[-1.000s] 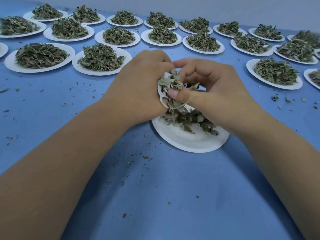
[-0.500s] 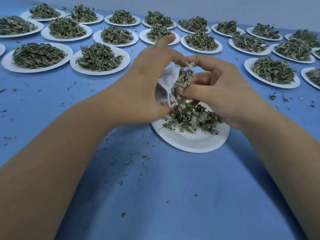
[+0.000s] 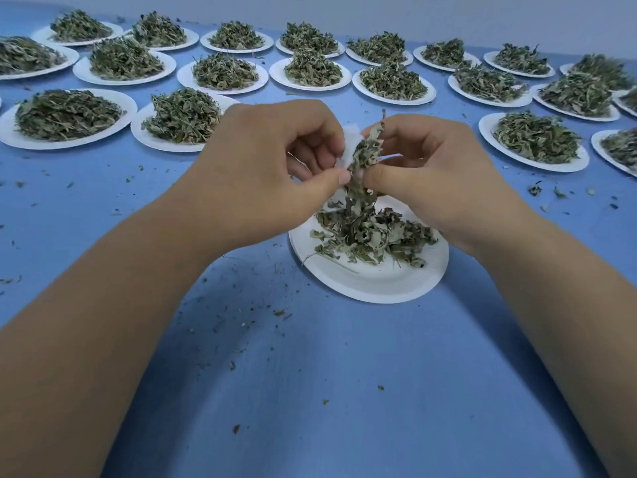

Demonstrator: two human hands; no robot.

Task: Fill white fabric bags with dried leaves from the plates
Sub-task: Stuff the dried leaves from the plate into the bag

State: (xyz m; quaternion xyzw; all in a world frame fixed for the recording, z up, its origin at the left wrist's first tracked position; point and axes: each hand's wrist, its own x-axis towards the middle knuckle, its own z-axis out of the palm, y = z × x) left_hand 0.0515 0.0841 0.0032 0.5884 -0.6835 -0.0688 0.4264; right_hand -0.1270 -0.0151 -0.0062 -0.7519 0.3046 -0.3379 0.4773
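Looking down through the head camera, one sees the left hand [image 3: 272, 167] pinching the white bag [image 3: 349, 150] by its mouth, thumb and fingers curled on the cloth, just above the plate [image 3: 372, 288]. The right hand [image 3: 434, 177] has its grip closed on a clump [image 3: 367, 155] of leaves, thumb against fingertips, pressing it at the bag's mouth. A tail of leaf hangs from the clump down to the pile [image 3: 375, 236] on the plate. How much is inside the bag I cannot tell, as the hands hide most of it. The step in hand seems to be stuffing this clump in. To do it well, the left grip should hold the mouth wide and steady, directly over the plate, so whatever breaks off falls onto the pile rather than onto the surface [image 3: 327, 401], where crumbs [image 3: 279, 312] lie in front of and to the left of the plate. The right fingers should push gently and in small portions, since the leaves look dry and will likely crumble. Stems could catch the cloth edge, so feeding them lengthwise would help. Beyond the plate, many full plates [image 3: 162, 142] stand in rows, so the task looks far from done.
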